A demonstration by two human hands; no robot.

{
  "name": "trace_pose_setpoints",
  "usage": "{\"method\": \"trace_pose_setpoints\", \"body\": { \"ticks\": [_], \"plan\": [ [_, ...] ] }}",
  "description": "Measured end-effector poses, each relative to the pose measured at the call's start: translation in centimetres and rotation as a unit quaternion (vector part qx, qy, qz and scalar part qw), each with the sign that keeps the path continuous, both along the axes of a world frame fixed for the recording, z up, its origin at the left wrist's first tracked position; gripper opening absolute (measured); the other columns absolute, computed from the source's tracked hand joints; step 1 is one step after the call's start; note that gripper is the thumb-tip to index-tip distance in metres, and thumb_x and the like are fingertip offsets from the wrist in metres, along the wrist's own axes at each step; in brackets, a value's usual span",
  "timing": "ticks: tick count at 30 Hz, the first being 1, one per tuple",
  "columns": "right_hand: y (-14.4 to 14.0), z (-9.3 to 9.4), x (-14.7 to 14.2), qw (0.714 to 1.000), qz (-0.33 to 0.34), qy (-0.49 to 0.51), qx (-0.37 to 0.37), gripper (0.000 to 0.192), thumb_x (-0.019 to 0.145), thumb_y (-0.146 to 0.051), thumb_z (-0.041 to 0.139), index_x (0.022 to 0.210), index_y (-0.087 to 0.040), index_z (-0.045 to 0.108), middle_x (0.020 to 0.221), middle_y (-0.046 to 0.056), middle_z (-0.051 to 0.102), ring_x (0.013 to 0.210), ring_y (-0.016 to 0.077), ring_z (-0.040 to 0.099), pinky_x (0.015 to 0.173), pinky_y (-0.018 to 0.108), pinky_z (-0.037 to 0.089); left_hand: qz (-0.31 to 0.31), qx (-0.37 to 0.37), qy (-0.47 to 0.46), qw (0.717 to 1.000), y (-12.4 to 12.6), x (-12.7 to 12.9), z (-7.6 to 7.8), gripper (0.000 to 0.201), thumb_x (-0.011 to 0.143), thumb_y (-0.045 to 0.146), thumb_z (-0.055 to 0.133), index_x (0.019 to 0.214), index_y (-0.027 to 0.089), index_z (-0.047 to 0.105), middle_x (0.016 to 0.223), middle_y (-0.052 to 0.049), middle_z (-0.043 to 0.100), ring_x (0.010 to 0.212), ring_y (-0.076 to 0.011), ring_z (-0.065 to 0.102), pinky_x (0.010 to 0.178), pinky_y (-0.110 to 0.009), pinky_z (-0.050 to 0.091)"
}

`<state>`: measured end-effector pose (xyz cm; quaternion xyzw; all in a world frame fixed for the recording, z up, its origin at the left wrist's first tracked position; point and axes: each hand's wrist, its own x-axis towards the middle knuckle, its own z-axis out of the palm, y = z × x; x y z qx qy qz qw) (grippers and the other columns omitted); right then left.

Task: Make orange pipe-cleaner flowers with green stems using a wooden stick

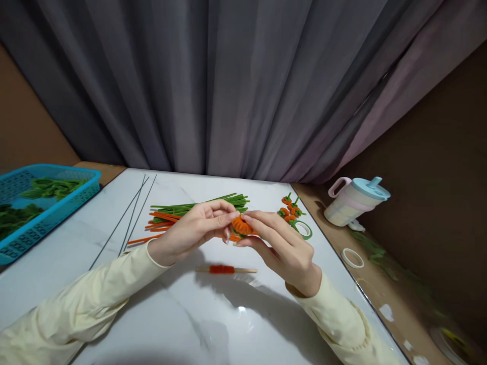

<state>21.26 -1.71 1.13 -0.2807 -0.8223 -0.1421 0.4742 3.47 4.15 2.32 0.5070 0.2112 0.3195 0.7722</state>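
Note:
Between my two hands is a small orange pipe-cleaner pumpkin (242, 226), ridged, with a bit of green at its lower left side. My left hand (196, 225) pinches it from the left with thumb and fingertips. From the right, my right hand (283, 243) grips it with the thumb below and the fingers on top. Below them on the white board lies a wooden stick (246, 270) with orange pipe cleaner (221, 269) coiled around its middle. Behind my left hand are loose green pipe cleaners (236, 201) and orange pipe cleaners (154, 226), partly hidden by it.
Several finished orange-and-green pieces (292, 208) lie at the right beside a green tape roll (303, 229). Three thin dark wires (124, 218) rest at the left, near a blue basket (72, 195) of green leaves. A lidded cup (352, 200) and a white ring (352, 258) sit far right.

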Motion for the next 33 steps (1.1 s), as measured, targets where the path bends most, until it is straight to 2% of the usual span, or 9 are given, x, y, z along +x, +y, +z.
{"method": "trace_pose_setpoints", "body": {
  "ticks": [8,15,21,25,29,31,33],
  "plan": [
    [-0.3,-0.3,0.0,0.999,-0.007,-0.032,0.04,0.032,0.081,0.004,0.05,0.112,-0.003,0.055,0.099,0.024,0.064,0.098,0.0278,0.061,0.072,0.041,0.057,0.007,0.022,0.028,0.999,-0.8,0.1,0.4,0.019,0.076,0.026,0.07,0.082,0.013,0.057,0.067,0.003,0.057,0.057,-0.005,0.054,0.058,-0.016,0.046],
    [-0.4,-0.7,-0.3,0.999,-0.019,-0.027,0.02,0.033,0.083,0.004,0.045,0.112,-0.009,0.055,0.097,0.02,0.066,0.095,0.0259,0.063,0.067,0.039,0.057,0.036,0.043,0.025,0.998,-1.1,0.3,-0.3,0.015,0.079,0.023,0.068,0.079,0.013,0.056,0.066,0.004,0.058,0.058,-0.0052,0.054,0.057,-0.015,0.046],
    [0.1,-0.9,-0.3,0.999,-0.014,0.048,-0.006,0.029,0.083,0.001,0.051,0.107,-0.014,0.058,0.096,0.015,0.066,0.088,0.02,0.063,0.07,0.034,0.056,0.038,0.051,0.021,0.998,-0.8,0.4,-0.4,0.017,0.079,0.027,0.067,0.078,0.013,0.057,0.06,0.004,0.058,0.055,-0.0062,0.055,0.055,-0.017,0.047],
    [0.3,-0.4,-0.1,0.989,-0.006,0.124,-0.079,0.017,0.083,-0.004,0.055,0.094,-0.014,0.062,0.088,0.011,0.067,0.081,0.0177,0.063,0.069,0.031,0.054,0.059,0.134,0.061,0.987,-0.5,0.3,0.0,0.019,0.083,0.031,0.062,0.08,0.012,0.06,0.063,0.002,0.058,0.057,-0.0076,0.056,0.057,-0.019,0.05],
    [0.3,0.1,0.0,0.966,-0.014,0.2,-0.164,0.01,0.085,-0.012,0.057,0.085,-0.018,0.065,0.081,0.006,0.067,0.073,0.0158,0.062,0.064,0.029,0.053,0.093,0.237,0.071,0.964,-0.6,0.3,-0.2,0.02,0.078,0.027,0.067,0.093,0.015,0.061,0.083,-0.001,0.065,0.074,-0.0118,0.063,0.067,-0.022,0.054],
    [0.2,0.2,-0.2,0.957,-0.013,0.215,-0.192,0.009,0.085,-0.014,0.058,0.083,-0.019,0.066,0.079,0.005,0.067,0.072,0.0156,0.062,0.064,0.028,0.052,0.104,0.296,0.075,0.947,-0.7,0.3,-0.6,0.023,0.077,0.025,0.069,0.096,0.016,0.06,0.091,-0.003,0.065,0.08,-0.0135,0.064,0.071,-0.023,0.054],
    [0.1,0.2,-0.4,0.953,0.0,0.219,-0.21,0.008,0.084,-0.014,0.059,0.082,-0.019,0.066,0.078,0.005,0.067,0.071,0.0156,0.062,0.064,0.028,0.052,0.135,0.38,0.091,0.91,-0.9,0.4,-1.1,0.018,0.08,0.023,0.066,0.094,0.015,0.059,0.085,-0.002,0.065,0.076,-0.0124,0.063,0.069,-0.022,0.053]
  ]
}}
